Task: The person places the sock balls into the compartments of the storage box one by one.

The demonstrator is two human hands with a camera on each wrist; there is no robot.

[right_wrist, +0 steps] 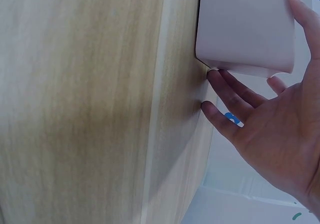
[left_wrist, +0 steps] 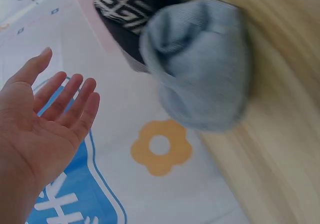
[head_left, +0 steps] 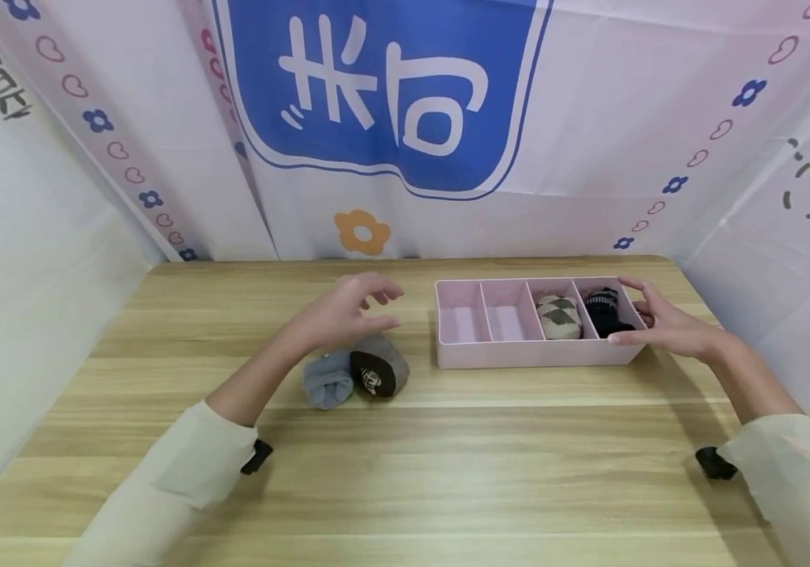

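My left hand (head_left: 351, 311) hovers with nothing in it over two rolled socks, its fingers loosely bent and thumb apart. One rolled pair of socks is light blue (head_left: 328, 381). Touching it is a grey and black pair (head_left: 380, 366) with a pale pattern. A long pink divided box (head_left: 532, 354) stands to the right. My right hand (head_left: 667, 323) holds its right end, thumb at the near rim and index finger at the far rim. In that end compartment lie black socks (head_left: 604, 313). The neighbouring compartment has beige and green argyle socks (head_left: 559, 316); the two left ones are bare.
Everything rests on a wood-grain table (head_left: 433, 472). A white printed cloth (head_left: 589, 157) with a blue panel hangs along the table's back edge, and white cloth flanks both sides.
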